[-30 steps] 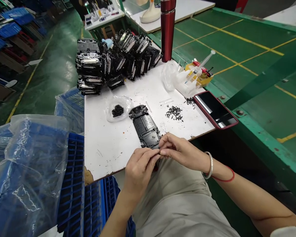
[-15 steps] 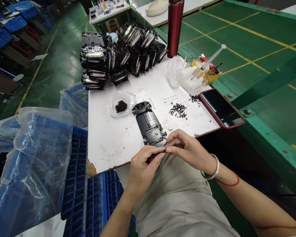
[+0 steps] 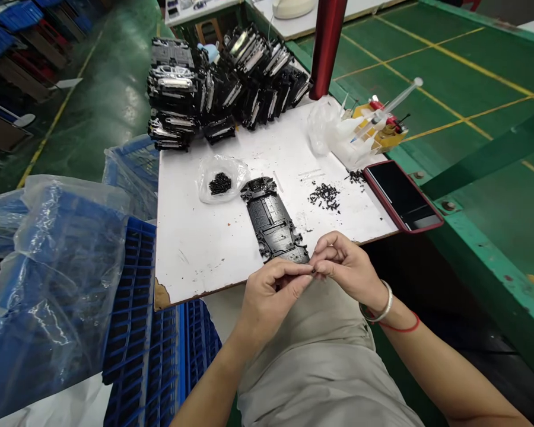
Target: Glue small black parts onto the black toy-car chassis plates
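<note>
A flat black plastic chassis part (image 3: 273, 223) lies lengthwise on the white board (image 3: 196, 243), its near end at the board's front edge. My left hand (image 3: 269, 296) and my right hand (image 3: 345, 264) meet just below that end, fingertips pinched together on a tiny dark piece too small to name. The right wrist wears a silver bangle and a red string. A loose pile of small black screws (image 3: 324, 196) lies right of the chassis. More screws sit in a clear bag (image 3: 220, 178) on its left.
Stacks of black chassis parts (image 3: 222, 89) fill the board's far end beside a red flask (image 3: 327, 47). A phone in a red case (image 3: 403, 196), a plastic bag and a syringe (image 3: 389, 107) sit at right. Blue crates (image 3: 133, 332) in plastic stand at left.
The view has drifted, so the board sits higher and further right in frame. My hands stay pinched together at the chassis's near end, with only small finger movements.
</note>
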Available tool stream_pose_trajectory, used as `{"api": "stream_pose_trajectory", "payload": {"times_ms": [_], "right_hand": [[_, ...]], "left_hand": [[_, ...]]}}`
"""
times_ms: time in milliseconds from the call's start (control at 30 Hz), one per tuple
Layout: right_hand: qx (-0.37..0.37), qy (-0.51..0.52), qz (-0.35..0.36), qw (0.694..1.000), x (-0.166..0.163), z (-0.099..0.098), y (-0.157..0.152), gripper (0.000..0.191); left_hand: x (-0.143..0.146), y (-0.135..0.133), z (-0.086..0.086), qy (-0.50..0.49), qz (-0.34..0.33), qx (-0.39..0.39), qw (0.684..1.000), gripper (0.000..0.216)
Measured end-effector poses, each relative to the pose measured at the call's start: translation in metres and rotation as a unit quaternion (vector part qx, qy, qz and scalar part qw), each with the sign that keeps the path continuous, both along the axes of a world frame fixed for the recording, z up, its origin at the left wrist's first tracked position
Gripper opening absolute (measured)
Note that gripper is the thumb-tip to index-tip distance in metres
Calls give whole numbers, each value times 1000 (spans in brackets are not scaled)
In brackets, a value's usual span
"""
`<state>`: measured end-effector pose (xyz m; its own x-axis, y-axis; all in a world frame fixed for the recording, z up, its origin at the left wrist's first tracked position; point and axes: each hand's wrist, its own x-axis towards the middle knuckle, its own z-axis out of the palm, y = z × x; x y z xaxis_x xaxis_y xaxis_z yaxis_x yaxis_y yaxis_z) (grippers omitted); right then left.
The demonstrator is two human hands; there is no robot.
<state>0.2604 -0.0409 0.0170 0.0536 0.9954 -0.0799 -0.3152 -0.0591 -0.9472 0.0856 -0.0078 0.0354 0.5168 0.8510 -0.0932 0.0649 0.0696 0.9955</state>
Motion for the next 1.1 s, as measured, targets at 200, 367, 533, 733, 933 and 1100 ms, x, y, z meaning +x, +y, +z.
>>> {"api": "stream_pose_trajectory", "payload": {"times_ms": [200,367,533,733,933,1100], "right_hand": [[-38,111,6,993,1,-16,-2,44],[-50,123,0,991,0,-19,-5,47],[-49,116,-11,992,2,-21,-7,49],[-29,58,-51,997,4,-15,-7,39],[6,-108,-108,988,-6,-5,-13,27],[17,-200,-141,969,-15,-9,-18,24]], "left_hand": [[11,-2,4,6,-13,45,999,12],[21,-5,8,-1,-21,118,993,12],[26,-6,11,14,-18,177,984,13],[21,-3,9,76,-6,306,949,13],[12,2,7,185,12,493,850,12],[10,4,8,209,-3,543,814,12]]}}
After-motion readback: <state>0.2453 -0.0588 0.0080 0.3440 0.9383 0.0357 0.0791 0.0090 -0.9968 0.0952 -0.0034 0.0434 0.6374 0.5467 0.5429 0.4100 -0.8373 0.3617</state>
